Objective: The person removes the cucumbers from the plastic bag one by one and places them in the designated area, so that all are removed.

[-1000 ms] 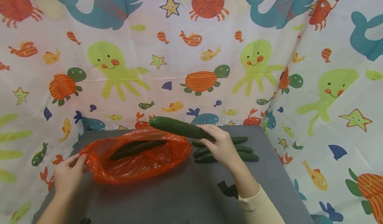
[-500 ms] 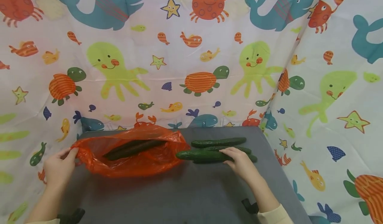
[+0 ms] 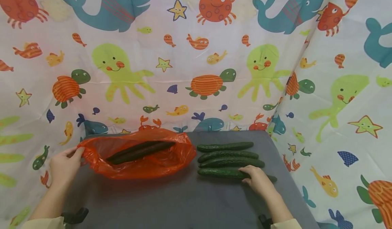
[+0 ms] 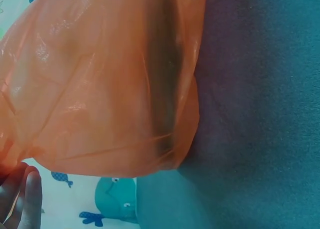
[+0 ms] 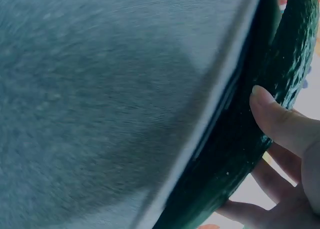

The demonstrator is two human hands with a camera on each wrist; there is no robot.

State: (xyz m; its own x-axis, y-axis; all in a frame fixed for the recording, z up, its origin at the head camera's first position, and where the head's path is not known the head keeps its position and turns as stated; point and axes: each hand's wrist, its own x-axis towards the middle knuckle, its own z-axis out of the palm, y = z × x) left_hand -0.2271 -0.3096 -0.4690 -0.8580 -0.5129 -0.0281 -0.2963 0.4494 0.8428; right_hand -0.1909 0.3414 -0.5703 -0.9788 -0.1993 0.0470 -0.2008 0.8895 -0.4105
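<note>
An orange plastic bag [image 3: 144,166] lies open on the grey table [image 3: 183,201] with a dark cucumber [image 3: 141,151] inside. My left hand [image 3: 65,163] pinches the bag's left rim; the left wrist view shows the bag [image 4: 100,89] close up and my fingertips [image 4: 27,199] at its edge. To the right of the bag, several cucumbers lie side by side. My right hand [image 3: 256,178] grips the right end of the nearest cucumber [image 3: 218,173], which rests on the table. In the right wrist view my thumb [image 5: 280,124] and fingers curl round that cucumber [image 5: 245,149].
A cloth printed with sea animals [image 3: 196,69] hangs behind the table and along its right side. Bare grey tabletop stretches in front of the bag and cucumbers. Two black clips [image 3: 73,216] sit at the table's front edge.
My right hand carried a cucumber from above the bag down to the table and laid it in front of the three cucumbers there. The left hand kept hold of the bag's rim.
</note>
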